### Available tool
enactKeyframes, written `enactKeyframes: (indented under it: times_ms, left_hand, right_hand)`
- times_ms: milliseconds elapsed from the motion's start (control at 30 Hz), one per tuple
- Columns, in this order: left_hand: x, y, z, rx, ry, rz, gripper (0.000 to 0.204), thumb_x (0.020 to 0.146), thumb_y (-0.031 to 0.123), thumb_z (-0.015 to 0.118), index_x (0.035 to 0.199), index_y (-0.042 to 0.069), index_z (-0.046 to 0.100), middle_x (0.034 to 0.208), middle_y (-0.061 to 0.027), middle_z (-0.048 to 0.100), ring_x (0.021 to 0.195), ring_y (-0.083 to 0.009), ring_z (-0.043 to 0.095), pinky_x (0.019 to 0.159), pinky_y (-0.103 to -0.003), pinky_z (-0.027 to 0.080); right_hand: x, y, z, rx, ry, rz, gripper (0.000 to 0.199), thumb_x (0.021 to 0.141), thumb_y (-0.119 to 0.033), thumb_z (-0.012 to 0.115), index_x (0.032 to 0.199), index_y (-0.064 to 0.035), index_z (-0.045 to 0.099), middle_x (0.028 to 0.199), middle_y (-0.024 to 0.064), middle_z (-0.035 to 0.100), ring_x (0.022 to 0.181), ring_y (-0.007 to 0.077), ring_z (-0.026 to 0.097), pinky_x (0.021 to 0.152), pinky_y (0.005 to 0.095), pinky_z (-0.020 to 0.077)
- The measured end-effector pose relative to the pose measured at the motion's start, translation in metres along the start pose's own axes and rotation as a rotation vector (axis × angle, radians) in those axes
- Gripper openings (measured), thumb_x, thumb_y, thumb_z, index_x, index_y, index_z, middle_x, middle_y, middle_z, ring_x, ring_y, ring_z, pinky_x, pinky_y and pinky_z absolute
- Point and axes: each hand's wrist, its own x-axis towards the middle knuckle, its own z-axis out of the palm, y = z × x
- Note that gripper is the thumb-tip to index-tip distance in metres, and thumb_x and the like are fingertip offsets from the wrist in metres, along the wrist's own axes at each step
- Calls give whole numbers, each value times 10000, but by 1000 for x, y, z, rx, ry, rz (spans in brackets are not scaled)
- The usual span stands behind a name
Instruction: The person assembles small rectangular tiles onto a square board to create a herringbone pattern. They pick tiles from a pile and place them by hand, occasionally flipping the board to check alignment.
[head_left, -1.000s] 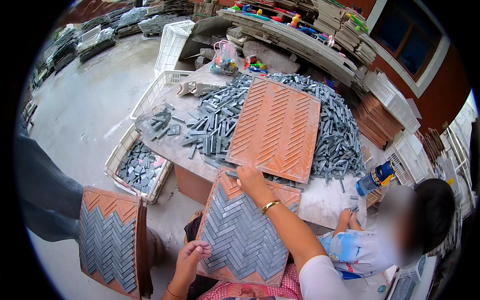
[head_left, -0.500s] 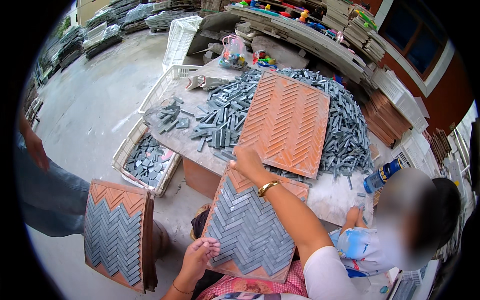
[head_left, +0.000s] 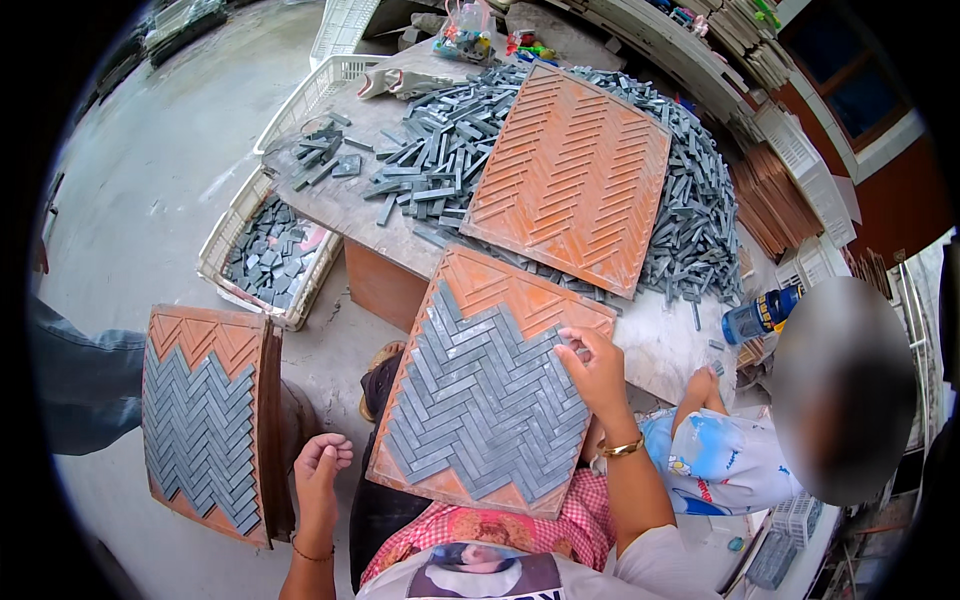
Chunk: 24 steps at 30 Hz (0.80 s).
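From the head camera, looking down past the person's chest, the right hand (head_left: 597,368) has come back from the far side of the table: a second ago it was stretched out to the top edge of the orange herringbone mould tray (head_left: 492,385) where it meets the heap, and now it sits at the tray's right edge, fingers curled and pinched around what looks like a single grey tile strip (head_left: 572,349), pressing it in at the end of a row. The tray leans tilted from the person's lap up against the table (head_left: 345,195), most of its grooves already filled with grey strips, the top corner and lower rim bare orange. The left hand (head_left: 321,478) hangs loose just off the tray's lower left corner, fingers slack and holding nothing, much as it did before. So the reach was a fetch, and the filling goes on piece by piece. Beyond lie the empty second mould tray (head_left: 572,175) and the pile of loose grey strips (head_left: 690,215); a filled tray (head_left: 205,420) stands at the left.
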Motion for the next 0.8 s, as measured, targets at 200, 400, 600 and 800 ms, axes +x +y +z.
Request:
enactKeyframes:
  times_ms: [200,400,600,800]
  left_hand:
    - [-1,-3,30,755,-144,415,438,769,58,589,1182,-35,476,1162,-191,499,1076,-281,494,926,-351,384]
    - [8,-30,38,837,-235,397,821,700,114,687,1362,-32,224,1369,-223,305,1265,-322,325,1042,-374,259]
    - [-5,-30,37,918,-167,479,737,732,43,625,1356,-37,241,1379,-219,303,1281,-320,302,1054,-372,232]
    - [-11,-35,34,867,-217,394,703,770,79,613,1359,-27,245,1383,-213,304,1282,-347,296,1053,-376,240]
  right_hand:
    - [-120,30,-25,1,173,189,157,748,-21,635,897,24,613,830,105,617,638,139,571,532,235,457]
    - [-171,20,-22,2,141,323,184,760,-23,631,935,22,593,864,108,615,634,137,568,524,245,458]
    - [-217,40,-3,444,35,652,344,860,-93,562,1160,57,485,894,57,595,723,84,553,600,214,473]
    - [-228,34,-6,322,117,557,265,828,-67,587,1074,23,550,896,72,604,673,113,561,575,231,459]
